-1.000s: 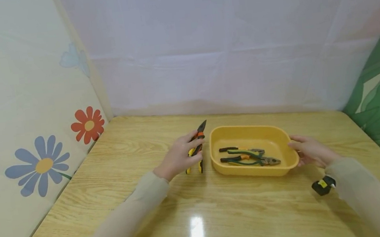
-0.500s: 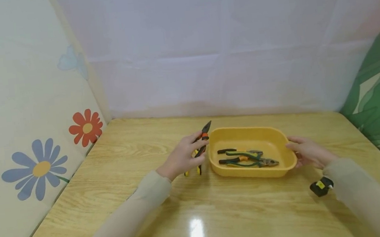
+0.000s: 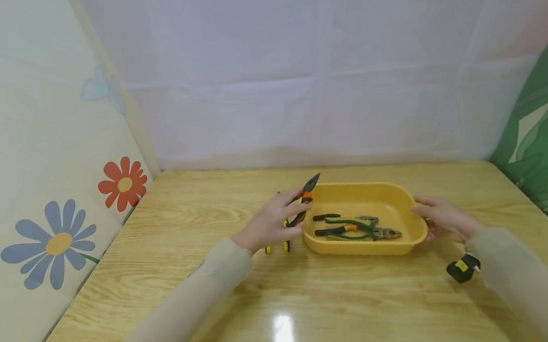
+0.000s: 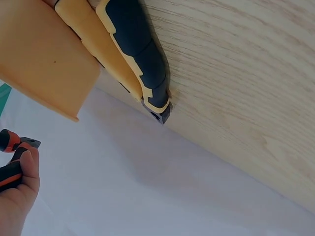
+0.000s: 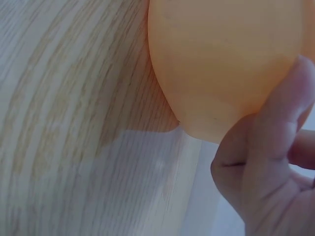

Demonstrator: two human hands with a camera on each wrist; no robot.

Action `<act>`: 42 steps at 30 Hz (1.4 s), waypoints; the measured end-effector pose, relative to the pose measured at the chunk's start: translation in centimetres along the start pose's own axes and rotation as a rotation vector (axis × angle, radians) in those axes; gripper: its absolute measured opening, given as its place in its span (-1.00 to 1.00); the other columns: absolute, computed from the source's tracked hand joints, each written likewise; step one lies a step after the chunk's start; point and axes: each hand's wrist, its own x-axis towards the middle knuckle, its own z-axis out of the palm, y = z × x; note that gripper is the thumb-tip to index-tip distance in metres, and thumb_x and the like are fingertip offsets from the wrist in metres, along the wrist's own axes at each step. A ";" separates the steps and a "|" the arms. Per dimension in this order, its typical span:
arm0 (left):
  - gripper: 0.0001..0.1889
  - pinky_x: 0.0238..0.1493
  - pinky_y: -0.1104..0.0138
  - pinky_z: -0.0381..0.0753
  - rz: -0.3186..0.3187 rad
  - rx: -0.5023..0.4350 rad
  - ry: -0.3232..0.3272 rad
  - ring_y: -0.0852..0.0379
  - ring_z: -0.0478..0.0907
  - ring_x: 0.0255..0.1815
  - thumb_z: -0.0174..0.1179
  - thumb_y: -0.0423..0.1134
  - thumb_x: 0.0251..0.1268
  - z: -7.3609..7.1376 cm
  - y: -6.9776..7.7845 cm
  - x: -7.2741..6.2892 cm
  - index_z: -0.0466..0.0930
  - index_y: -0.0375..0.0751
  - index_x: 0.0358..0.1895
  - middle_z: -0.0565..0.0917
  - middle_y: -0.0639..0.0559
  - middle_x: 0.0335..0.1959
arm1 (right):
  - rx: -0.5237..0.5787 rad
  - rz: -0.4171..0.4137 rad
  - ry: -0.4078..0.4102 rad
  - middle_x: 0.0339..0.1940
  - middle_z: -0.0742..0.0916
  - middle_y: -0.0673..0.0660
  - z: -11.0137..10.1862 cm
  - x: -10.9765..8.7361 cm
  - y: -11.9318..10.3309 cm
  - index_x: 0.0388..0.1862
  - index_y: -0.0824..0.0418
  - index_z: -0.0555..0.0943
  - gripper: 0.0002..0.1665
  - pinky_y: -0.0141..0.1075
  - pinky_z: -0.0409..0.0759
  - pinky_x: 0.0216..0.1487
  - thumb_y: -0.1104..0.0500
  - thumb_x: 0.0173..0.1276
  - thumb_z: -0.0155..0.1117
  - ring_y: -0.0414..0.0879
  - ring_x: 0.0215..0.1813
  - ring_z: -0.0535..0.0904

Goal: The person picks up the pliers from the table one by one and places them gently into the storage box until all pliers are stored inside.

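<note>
My left hand holds long-nose pliers by their black and orange handles, dark tips pointing up and away. They are over the left rim of a yellow plastic basin. In the left wrist view the left hand shows at the lower left edge. My right hand grips the basin's right end, thumb on its rim; the right wrist view shows this hand against the basin wall. Inside the basin lie green-, black- and orange-handled pliers.
A yellow and black handled tool lies on the table left of the basin, partly behind my left hand in the head view. A small black and yellow thing like a tape measure sits by my right sleeve. White cloth hangs behind.
My left hand has moved right with the long-nose pliers, from beside the basin to over its left rim. The right hand keeps its grip on the basin.
</note>
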 end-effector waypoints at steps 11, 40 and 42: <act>-0.60 0.28 0.06 0.39 0.168 0.059 0.002 -0.16 0.42 0.28 0.24 -0.31 0.21 0.6 -1.1 0.8 0.61 -0.22 0.15 0.39 -0.37 0.32 | 0.009 0.005 -0.002 -0.37 0.58 0.04 0.2 -0.3 -0.4 0.48 0.50 -0.33 -0.24 -0.34 0.59 -0.46 0.19 0.59 -0.24 -0.18 -0.46 0.55; -0.62 0.41 0.18 0.19 0.457 0.053 -0.273 -0.17 0.28 0.37 0.13 -0.29 0.34 0.3 -1.4 4.5 0.54 -0.23 0.21 0.30 -0.33 0.38 | 0.002 0.008 0.014 -0.35 0.61 0.04 0.3 -0.7 -0.3 0.50 0.46 -0.35 -0.23 -0.34 0.60 -0.47 0.17 0.60 -0.24 -0.19 -0.46 0.57; -0.61 0.41 0.18 0.18 0.455 0.058 -0.303 -0.15 0.27 0.38 0.12 -0.28 0.35 0.5 -1.5 4.9 0.53 -0.22 0.22 0.29 -0.30 0.39 | -0.003 0.010 0.014 -0.33 0.61 0.05 0.3 -0.7 -0.3 0.50 0.47 -0.35 -0.23 -0.34 0.61 -0.47 0.16 0.60 -0.24 -0.18 -0.44 0.58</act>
